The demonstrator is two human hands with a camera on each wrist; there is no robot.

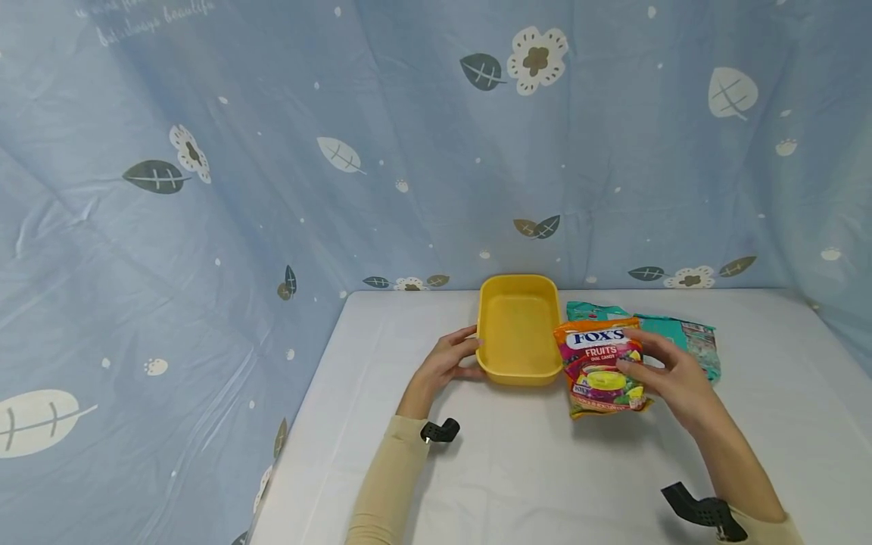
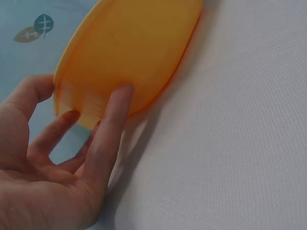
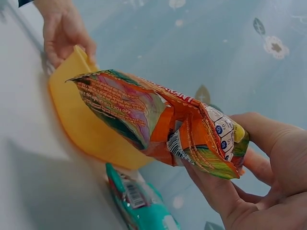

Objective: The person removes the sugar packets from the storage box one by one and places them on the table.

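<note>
My left hand (image 1: 446,359) rests against the left side of a yellow plastic container (image 1: 519,333), fingertips at its rim and outer wall. In the left wrist view, one finger lies along the outer wall of the yellow container (image 2: 139,43) and others meet its edge. My right hand (image 1: 671,375) grips an orange and purple Fox's fruit candy bag (image 1: 602,371) by its right edge, thumb and fingers on opposite faces. The candy bag (image 3: 129,110) is tilted above the table, just right of the container. No contents show inside the container.
Teal packets (image 1: 681,337) lie on the table behind the candy bag, partly hidden by it and my right hand. A white cloth covers the table (image 1: 504,469). Behind and to the left hangs a blue patterned curtain (image 1: 436,151).
</note>
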